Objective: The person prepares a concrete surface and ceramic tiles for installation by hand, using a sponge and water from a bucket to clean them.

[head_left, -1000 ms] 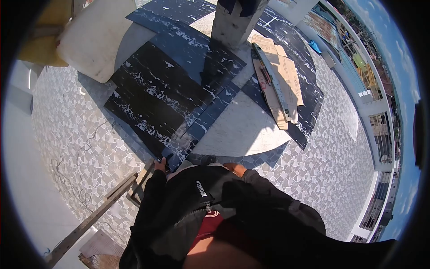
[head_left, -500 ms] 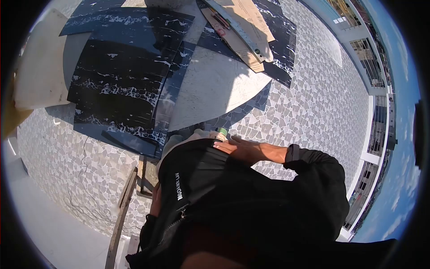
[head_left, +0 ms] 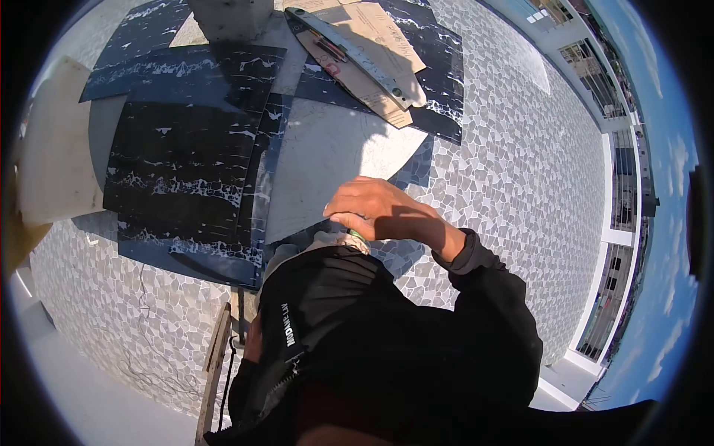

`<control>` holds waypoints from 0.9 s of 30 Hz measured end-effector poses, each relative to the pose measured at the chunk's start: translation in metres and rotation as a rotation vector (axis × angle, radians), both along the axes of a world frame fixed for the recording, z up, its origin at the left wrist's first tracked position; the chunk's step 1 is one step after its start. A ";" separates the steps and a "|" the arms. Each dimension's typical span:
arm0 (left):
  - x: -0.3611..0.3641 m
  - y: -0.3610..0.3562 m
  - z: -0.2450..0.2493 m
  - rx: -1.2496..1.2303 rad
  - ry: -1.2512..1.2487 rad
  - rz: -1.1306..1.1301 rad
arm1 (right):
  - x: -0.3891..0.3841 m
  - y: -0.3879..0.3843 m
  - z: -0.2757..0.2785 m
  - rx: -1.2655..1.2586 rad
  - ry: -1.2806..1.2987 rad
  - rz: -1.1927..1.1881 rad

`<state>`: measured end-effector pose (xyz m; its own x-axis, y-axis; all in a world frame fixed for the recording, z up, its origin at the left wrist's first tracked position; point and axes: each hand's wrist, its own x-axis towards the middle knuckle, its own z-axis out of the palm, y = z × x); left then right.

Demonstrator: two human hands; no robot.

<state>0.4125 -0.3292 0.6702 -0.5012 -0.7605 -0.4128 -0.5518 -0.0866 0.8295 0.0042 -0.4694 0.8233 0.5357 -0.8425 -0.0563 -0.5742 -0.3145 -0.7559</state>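
My right hand (head_left: 372, 208) is raised in front of my body, over the near edge of a pale tabletop (head_left: 320, 156). Its fingers are bent and pressed together with the thumb below; the palm side is hidden. A small green item (head_left: 357, 236) shows just under it, by my clothing. Of my left hand (head_left: 253, 340) only a sliver shows at my left side, its fingers hidden behind the jacket. Black sheets with white marble veining (head_left: 182, 149) lie overlapping on the tabletop's left. A long level-like bar (head_left: 364, 67) lies on cardboard (head_left: 379, 37), beside red pencil-like sticks (head_left: 327, 46).
More black veined sheet (head_left: 445, 82) lies under the cardboard. A pale block (head_left: 230, 18) stands at the back, and a whitish panel (head_left: 59, 149) at left. A wooden bar (head_left: 216, 364) leans near my left side. The floor (head_left: 513, 178) is stone-patterned; a white railing (head_left: 613, 186) runs along the right.
My right hand has lifted off the front of my jacket and moved up and forward, with its fingers now bent. The view has shifted, so the sheets and tabletop appear lower and further left.
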 end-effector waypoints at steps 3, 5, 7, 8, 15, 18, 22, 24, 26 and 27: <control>-0.016 -0.008 -0.002 0.027 -0.004 -0.005 | -0.026 0.013 0.115 -0.676 -0.833 -0.177; -0.024 -0.013 -0.001 0.046 -0.013 -0.032 | -0.040 0.051 0.177 -0.772 -1.097 0.278; -0.030 -0.009 0.009 0.053 -0.043 -0.045 | -0.022 0.083 0.195 -0.753 -1.071 0.349; -0.032 -0.007 0.014 0.047 -0.063 -0.042 | -0.011 0.097 0.199 -0.731 -1.039 0.435; -0.036 -0.052 0.038 0.020 -0.208 0.022 | 0.015 0.100 0.231 -0.396 -0.950 0.461; -0.034 -0.072 0.038 0.025 -0.241 0.041 | 0.031 0.109 0.237 -0.328 -0.793 0.272; -0.038 -0.083 0.035 0.053 -0.287 0.065 | 0.070 0.156 0.240 -0.653 -0.361 -0.461; -0.035 -0.089 0.031 0.063 -0.307 0.059 | 0.046 0.117 0.244 -0.389 -0.598 0.114; -0.043 -0.102 0.029 0.095 -0.339 0.030 | 0.034 0.096 0.236 -0.277 -0.762 0.244; -0.049 -0.105 0.029 0.108 -0.351 -0.006 | 0.026 0.090 0.234 -0.179 -0.905 0.375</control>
